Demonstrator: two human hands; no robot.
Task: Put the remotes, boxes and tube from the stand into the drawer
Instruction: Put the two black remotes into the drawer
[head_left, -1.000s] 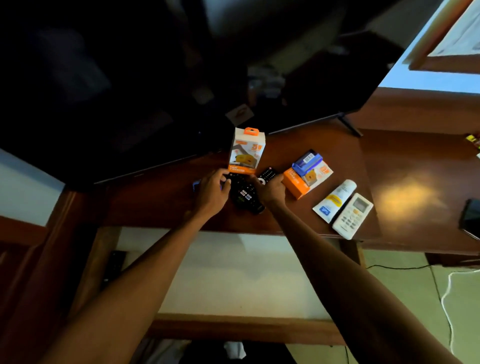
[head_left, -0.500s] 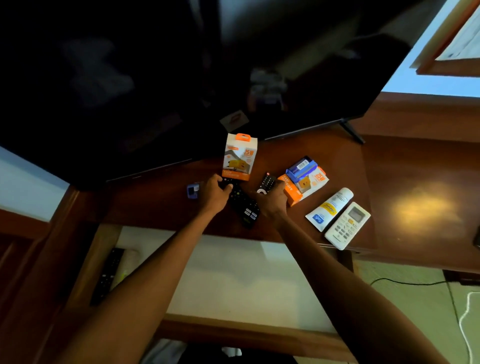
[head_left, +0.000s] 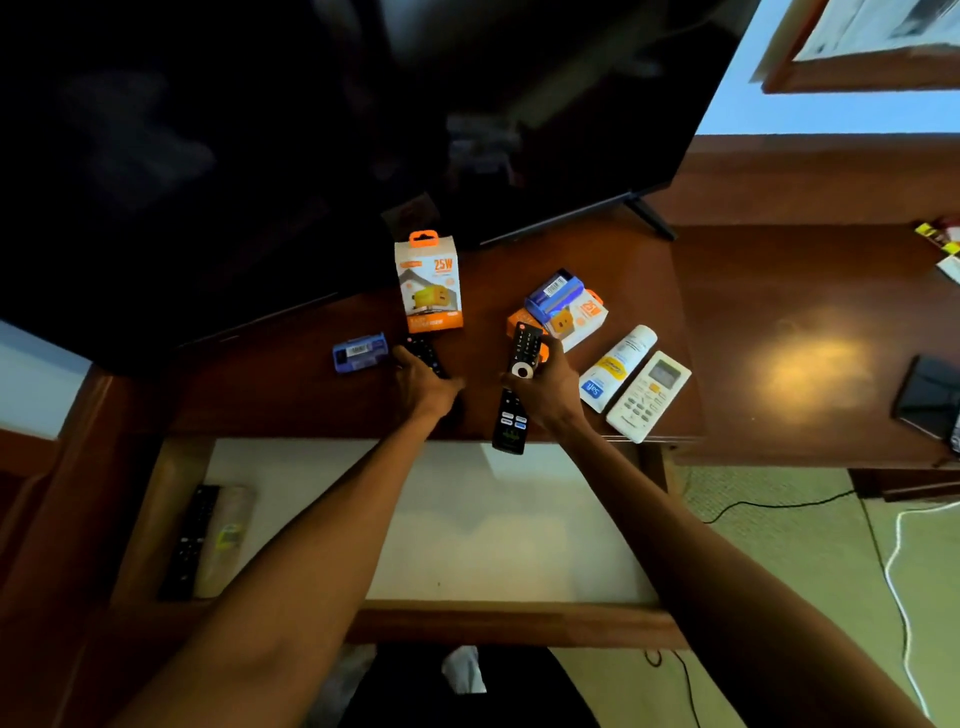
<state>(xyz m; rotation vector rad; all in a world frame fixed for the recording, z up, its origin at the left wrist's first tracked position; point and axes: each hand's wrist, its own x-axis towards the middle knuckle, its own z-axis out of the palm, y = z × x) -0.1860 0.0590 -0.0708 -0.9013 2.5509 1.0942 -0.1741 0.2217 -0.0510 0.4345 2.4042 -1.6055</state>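
On the wooden stand (head_left: 571, 260), my right hand (head_left: 550, 387) grips a long black remote (head_left: 514, 400) whose near end juts over the open drawer (head_left: 498, 525). My left hand (head_left: 423, 382) is closed on a second black remote (head_left: 425, 352), mostly hidden under the fingers. An orange-and-white charger box (head_left: 430, 283) stands upright behind it. A small blue box (head_left: 360, 353) lies to the left. Another blue box (head_left: 553, 292) rests on an orange-and-white box (head_left: 582, 314). A white tube (head_left: 615, 369) and a white remote (head_left: 648, 397) lie at the right.
A large dark TV (head_left: 260, 156) fills the back of the stand. Inside the drawer, a black remote (head_left: 189, 540) and a pale packet (head_left: 226, 538) lie at the left. A dark phone (head_left: 927, 395) sits far right. Cables (head_left: 893, 551) run across the floor.
The two black remotes lay together between my hands; now each hand holds one. My right hand has lifted its remote and pulled it toward the drawer, and the view has shifted slightly.
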